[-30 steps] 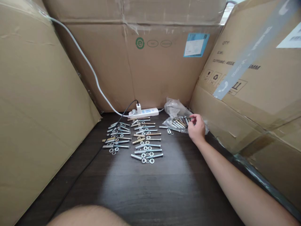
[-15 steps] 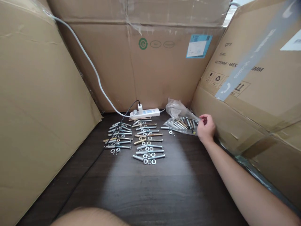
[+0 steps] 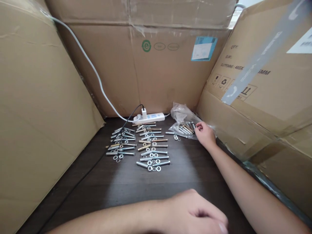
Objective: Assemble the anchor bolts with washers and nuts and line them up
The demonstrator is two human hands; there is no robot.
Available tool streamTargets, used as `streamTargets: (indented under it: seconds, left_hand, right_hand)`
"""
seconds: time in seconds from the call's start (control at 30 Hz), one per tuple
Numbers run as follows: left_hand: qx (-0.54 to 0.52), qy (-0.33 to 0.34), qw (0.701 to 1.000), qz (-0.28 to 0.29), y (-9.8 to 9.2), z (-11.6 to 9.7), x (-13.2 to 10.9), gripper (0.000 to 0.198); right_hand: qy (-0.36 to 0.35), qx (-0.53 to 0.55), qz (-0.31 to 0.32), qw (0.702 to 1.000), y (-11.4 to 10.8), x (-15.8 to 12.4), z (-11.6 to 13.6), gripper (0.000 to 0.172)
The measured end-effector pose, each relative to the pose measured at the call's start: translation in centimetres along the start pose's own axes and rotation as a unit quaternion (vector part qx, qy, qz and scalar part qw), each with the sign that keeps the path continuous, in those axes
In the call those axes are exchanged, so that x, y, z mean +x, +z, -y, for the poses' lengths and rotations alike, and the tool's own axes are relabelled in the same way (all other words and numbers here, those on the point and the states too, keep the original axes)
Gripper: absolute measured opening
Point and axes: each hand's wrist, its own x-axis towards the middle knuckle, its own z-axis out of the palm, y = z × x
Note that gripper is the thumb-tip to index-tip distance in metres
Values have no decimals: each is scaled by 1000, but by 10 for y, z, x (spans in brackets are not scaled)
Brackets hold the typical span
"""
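Note:
My right hand reaches to the far right of the dark wooden surface. Its fingertips are pinched on the ends of the bolts that lie on a crumpled clear plastic bag. My left hand hovers low at the near edge, back up and fingers curled under, so I cannot see whether it holds anything. Two columns of laid-out bolts, one in the middle and one to the left, lie with small washers among them. One loose bolt lies beside the bag.
Big cardboard boxes wall the space at the left, back and right. A white power strip lies against the back box, with a white cable running up left and a black cable plugged in.
My left hand has come into view from the bottom edge, moving right. My right hand drew back from the bag to the right, then returned to the bolts.

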Motion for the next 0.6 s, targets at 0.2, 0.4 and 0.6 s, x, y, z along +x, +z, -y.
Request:
streamTargets:
  seconds: [0.2, 0.4, 0.6]
  left_hand:
    - [236, 21, 963, -129, -27, -1, -20, 23]
    - [298, 64, 938, -164, -25, 16, -20, 20]
    - [319, 70, 929, -176, -29, 18, -18, 20]
  right_hand:
    - [10, -73, 32, 997, -3, 1, 3, 19]
    - [11, -135, 44, 990, -7, 3, 4, 24]
    - [4, -155, 45, 987, -5, 3, 1, 26]
